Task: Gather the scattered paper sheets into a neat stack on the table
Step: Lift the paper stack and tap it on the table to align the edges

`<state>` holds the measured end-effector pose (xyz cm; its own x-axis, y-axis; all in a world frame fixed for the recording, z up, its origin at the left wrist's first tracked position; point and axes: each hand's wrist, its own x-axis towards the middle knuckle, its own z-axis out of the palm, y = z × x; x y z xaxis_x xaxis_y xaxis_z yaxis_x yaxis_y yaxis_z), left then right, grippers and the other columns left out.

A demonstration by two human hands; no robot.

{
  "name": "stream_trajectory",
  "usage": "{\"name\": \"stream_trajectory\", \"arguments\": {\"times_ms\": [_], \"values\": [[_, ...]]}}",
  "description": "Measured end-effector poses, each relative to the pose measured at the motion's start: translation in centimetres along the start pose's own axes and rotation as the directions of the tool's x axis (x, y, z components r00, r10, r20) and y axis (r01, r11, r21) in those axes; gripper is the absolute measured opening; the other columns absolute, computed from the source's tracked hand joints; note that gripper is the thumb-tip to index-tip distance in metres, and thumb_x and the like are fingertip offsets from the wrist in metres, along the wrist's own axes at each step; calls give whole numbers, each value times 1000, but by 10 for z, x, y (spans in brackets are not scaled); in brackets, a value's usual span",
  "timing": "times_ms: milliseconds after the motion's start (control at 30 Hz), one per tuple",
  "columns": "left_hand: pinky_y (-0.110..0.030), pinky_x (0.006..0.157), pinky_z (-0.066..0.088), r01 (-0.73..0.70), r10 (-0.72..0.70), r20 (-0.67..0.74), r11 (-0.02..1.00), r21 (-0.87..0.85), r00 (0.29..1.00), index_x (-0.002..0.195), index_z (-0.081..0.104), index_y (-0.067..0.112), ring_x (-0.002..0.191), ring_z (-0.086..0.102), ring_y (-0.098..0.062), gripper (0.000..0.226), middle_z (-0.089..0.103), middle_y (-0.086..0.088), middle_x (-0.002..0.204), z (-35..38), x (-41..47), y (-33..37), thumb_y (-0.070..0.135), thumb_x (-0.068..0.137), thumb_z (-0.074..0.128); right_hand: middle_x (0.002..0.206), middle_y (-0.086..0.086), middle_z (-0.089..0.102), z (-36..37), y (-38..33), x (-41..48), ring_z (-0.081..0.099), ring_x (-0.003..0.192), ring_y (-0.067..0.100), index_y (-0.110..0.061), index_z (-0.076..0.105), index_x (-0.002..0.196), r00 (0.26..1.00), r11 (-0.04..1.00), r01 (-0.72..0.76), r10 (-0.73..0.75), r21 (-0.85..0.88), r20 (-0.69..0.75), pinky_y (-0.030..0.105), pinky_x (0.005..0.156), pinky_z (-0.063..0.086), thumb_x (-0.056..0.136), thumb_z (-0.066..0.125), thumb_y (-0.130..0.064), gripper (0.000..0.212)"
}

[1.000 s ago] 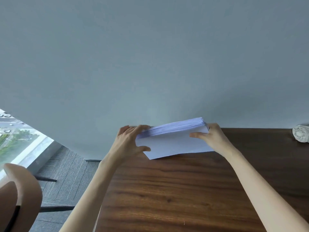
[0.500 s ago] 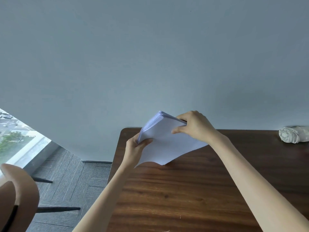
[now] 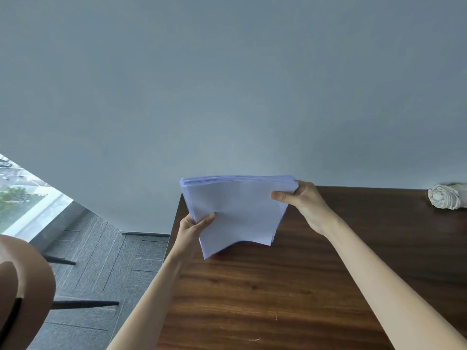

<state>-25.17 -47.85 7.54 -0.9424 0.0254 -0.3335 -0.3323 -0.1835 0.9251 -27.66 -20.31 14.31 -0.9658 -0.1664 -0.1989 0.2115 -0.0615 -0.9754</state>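
Over the counter [image 3: 278,286] the stack [image 3: 235,210] is level now, not tilted. Left hand [image 3: 192,231] and right hand [image 3: 303,205] pinch its sides, ready for squaring.

Reaching forward with both bare forearms, pinching the paper stack [image 3: 237,205] at its near-left edge in the left hand [image 3: 192,228], thumb on top, and gripping its far-right corner in the right hand [image 3: 304,204], thumb laid across the top sheet.
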Motion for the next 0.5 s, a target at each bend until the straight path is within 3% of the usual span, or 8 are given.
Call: {"name": "stream_trajectory", "arguments": {"times_ms": [167, 300, 367, 500], "values": [[-27, 78, 54, -77, 75, 27, 989, 126, 997, 117, 63, -4, 98, 69, -21, 31, 73, -13, 110, -19, 5, 9, 6, 88, 68, 110, 4, 73, 9, 7, 3, 68, 106, 18, -7, 71, 109, 1000, 999, 3, -2, -34, 24, 28, 92, 51, 78, 75, -6, 31], [-32, 83, 56, -192, 179, 88, 964, 181, 980, 120, 60, 3, 104, 69, -25, 49, 72, -12, 114, -20, 6, 46, 15, 76, 77, 110, 3, 73, 15, 0, 7, 68, 106, 17, -9, 69, 113, 994, 997, -29, 36, -70, 106, 24, 89, 51, 75, 77, -4, 39], [-30, 85, 56, -240, 215, 130, 944, 225, 968, 122, 57, 10, 103, 67, -18, 61, 69, -6, 113, -18, 4, 60, 23, 68, 82, 112, 4, 72, 17, -1, 8, 67, 107, 18, -9, 68, 114, 988, 996, -42, 53, -80, 143, 25, 90, 50, 75, 77, -3, 41], [-30, 85, 55, -255, 193, 239, 931, 262, 952, 122, 49, 8, 102, 63, -15, 69, 64, -2, 108, -14, 3, 70, 24, 63, 82, 112, 7, 72, 19, 0, 8, 67, 108, 19, -5, 68, 113, 986, 996, -11, 26, -87, 165, 26, 91, 50, 74, 78, -2, 41]]}}
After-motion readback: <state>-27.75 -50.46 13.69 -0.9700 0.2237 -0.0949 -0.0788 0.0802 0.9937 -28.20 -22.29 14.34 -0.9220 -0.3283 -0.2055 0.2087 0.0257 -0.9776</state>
